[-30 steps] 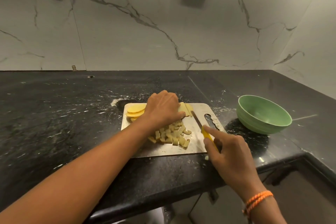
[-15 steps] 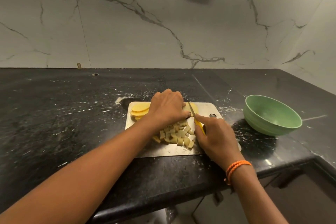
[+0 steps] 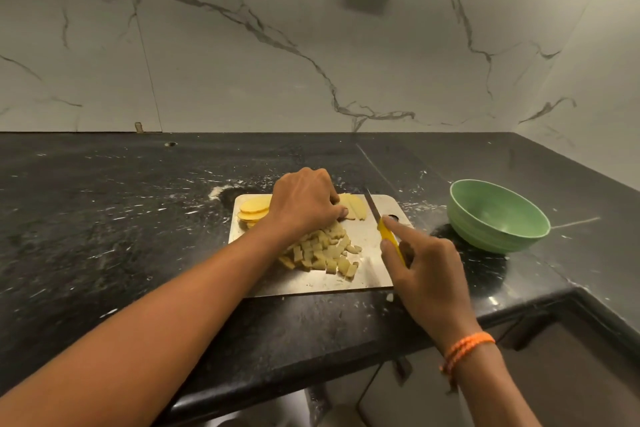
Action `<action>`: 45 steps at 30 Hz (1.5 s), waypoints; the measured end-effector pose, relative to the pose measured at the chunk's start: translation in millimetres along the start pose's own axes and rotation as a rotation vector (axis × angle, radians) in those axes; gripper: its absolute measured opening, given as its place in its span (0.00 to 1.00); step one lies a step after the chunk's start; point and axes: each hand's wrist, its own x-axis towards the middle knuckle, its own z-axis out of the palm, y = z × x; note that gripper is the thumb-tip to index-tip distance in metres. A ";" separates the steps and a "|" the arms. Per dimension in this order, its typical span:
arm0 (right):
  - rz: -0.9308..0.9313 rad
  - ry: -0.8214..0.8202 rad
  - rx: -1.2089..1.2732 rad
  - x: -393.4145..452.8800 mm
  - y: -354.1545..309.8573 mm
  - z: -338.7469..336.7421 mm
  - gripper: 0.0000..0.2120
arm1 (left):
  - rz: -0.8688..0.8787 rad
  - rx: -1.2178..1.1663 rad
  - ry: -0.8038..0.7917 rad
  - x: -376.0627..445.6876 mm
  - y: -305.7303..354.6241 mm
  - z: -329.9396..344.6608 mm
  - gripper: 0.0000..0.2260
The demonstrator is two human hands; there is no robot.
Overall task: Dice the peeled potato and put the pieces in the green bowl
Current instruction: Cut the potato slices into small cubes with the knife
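Left hand (image 3: 304, 199) apparently pins potato strips (image 3: 353, 206); right hand (image 3: 427, 269) grips knife (image 3: 389, 234) beside.

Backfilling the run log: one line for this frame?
stage: dicing | left hand: holds potato strips on cutting board | right hand: grips knife | diced pile: on board | green bowl: empty

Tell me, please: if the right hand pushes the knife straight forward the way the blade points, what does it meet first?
Probably nothing on the cutting board: the knife in the right hand points past the potato strips toward bare counter, though depth is unclear.
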 end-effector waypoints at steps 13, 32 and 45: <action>-0.051 -0.183 -0.137 39.6 -8.7 33.2 0.15 | -0.035 0.044 0.048 1.0 0.7 6.3 0.17; 0.063 -0.018 -0.100 26.4 18.2 4.6 0.17 | 0.035 0.018 0.104 -7.1 6.9 3.4 0.07; 0.117 0.010 -0.029 33.2 20.8 12.5 0.12 | 0.320 -0.104 -0.197 8.2 12.9 -0.9 0.28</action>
